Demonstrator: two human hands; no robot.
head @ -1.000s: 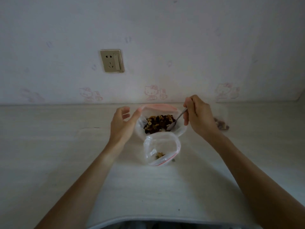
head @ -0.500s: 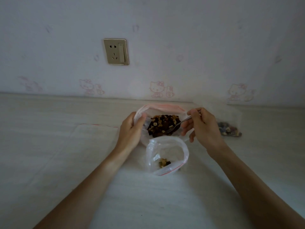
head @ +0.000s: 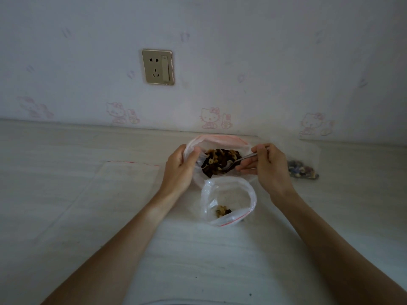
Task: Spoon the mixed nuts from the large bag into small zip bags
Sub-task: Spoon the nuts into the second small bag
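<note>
Here, large bag (head: pixel 222 139) propped open at back of table (head: pixel 88 216), near wall, mixed nuts (head: pixel 219 160) heaped inside. Left rim of bag gripped by left hand (head: pixel 179 170), fingers curled over edge, thumb inside. Spoon (head: pixel 239 160) pinched by right hand (head: pixel 269 166) between thumb and fingers, bowl sunk among nuts. Small zip bag (head: pixel 229 200) stood open just in front of large bag, few nuts seen at bottom. Filled small bag (head: pixel 302 170) laid right of right hand. Flat empty bag (head: pixel 130 172) laid left. Socket (head: pixel 157 67) mounted on wall.
</note>
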